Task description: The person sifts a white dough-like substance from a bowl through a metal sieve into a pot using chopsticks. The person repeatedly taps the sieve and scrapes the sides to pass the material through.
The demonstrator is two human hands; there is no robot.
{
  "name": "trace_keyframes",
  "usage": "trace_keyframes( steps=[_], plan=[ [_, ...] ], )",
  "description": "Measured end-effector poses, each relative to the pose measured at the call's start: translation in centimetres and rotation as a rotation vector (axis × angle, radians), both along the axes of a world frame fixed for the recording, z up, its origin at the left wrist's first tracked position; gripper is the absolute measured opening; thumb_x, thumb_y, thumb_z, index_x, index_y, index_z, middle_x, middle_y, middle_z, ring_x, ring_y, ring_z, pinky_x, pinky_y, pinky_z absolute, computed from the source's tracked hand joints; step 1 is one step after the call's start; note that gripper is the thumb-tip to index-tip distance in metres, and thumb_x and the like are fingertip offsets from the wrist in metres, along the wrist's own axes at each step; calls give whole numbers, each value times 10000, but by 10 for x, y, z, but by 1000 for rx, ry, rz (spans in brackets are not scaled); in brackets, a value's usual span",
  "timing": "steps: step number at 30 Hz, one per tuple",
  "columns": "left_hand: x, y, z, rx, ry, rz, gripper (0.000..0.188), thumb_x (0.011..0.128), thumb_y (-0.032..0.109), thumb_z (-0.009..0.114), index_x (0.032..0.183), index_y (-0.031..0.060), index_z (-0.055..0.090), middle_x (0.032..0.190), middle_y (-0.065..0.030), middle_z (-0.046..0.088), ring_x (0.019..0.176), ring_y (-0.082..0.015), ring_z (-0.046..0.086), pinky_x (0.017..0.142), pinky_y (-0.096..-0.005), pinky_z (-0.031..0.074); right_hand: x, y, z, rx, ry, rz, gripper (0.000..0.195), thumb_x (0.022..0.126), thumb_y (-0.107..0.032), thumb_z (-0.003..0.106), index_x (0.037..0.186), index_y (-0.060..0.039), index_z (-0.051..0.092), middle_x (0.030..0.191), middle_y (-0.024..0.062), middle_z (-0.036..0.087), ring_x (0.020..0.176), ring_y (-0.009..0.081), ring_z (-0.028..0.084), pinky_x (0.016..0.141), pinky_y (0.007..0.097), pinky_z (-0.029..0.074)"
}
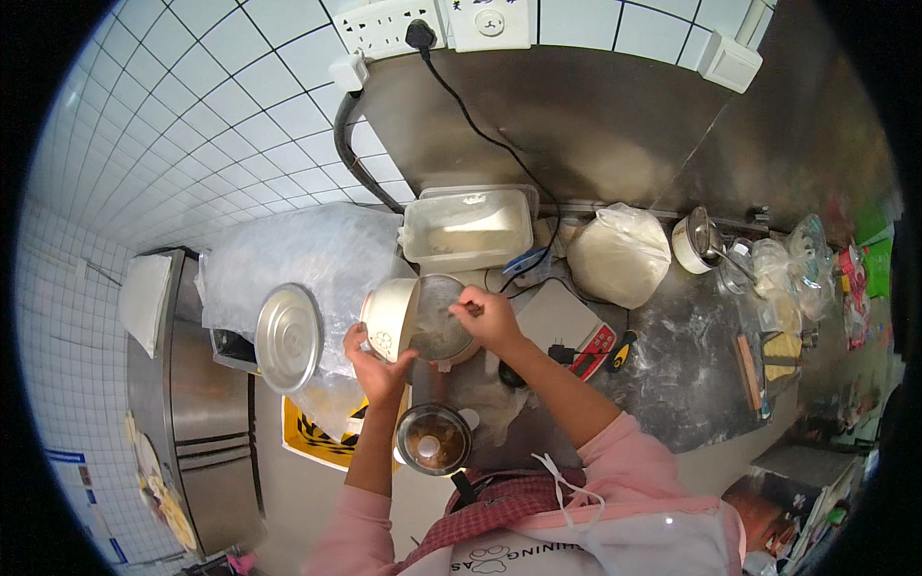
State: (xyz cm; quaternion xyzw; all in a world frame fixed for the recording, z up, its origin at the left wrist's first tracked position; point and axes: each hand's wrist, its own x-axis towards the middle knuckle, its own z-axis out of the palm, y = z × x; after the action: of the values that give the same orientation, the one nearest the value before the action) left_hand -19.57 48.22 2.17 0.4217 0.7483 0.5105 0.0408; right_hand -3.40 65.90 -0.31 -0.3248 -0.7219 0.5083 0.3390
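A cream bowl (391,320) with a flower print is tipped on its side, its mouth turned right. My left hand (378,366) grips it by the base and rim. Beside the bowl's mouth is a round container (439,324) with a greyish, cloudy inside; I cannot tell its contents. Over its right rim my right hand (490,317) pinches a thin dark handle (472,309), most of which is hidden by the fingers. Closer to me stands a glass-lidded pot (433,438) with something brown under the lid.
Behind stand a clear plastic tub (468,229) of white powder and a stuffed plastic bag (621,255). A scale (565,324) and a yellow-black screwdriver (622,351) lie right. Left are a metal lid (288,338), plastic sheeting (302,266) and a yellow crate (302,432). A black cord (497,140) hangs down.
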Motion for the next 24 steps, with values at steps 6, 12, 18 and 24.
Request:
trace_keyframes(
  steps=[6, 12, 18, 24],
  plan=[
    [6, 0, 10, 7, -55, 4, 1059, 601, 465, 922, 1336, 29, 296, 1400, -156, 336, 1269, -288, 452, 1065, -435, 454, -12, 11, -18, 119, -129, -68, 178, 833, -143, 742, 834, -18, 616, 732, 124, 656, 650, 140, 626, 618, 321, 505],
    [1, -4, 8, -16, 1, 44, 1039, 597, 472, 921, 1319, 33, 317, 1399, -155, 349, 1270, -288, 448, 1062, -433, 455, -10, 13, 3, 79, -266, 5, 174, 840, -164, 731, 851, -25, 627, 762, 144, 666, 661, 243, 656, 641, 358, 515],
    [4, 3, 11, -12, -75, 24, 1038, 617, 485, 912, 1328, 33, 307, 1408, -157, 335, 1295, -287, 422, 1073, -433, 438, -16, 12, -28, 179, -281, 22, 156, 830, -160, 728, 830, -29, 643, 699, 125, 651, 643, 224, 644, 626, 344, 505],
    [3, 1, 6, 47, -97, -11, 1039, 633, 505, 901, 1328, 29, 294, 1406, -160, 323, 1293, -291, 423, 1085, -435, 422, -13, 8, -19, 100, -102, -29, 153, 812, -147, 726, 811, -22, 638, 695, 120, 655, 617, 211, 608, 623, 326, 500]
  ],
)
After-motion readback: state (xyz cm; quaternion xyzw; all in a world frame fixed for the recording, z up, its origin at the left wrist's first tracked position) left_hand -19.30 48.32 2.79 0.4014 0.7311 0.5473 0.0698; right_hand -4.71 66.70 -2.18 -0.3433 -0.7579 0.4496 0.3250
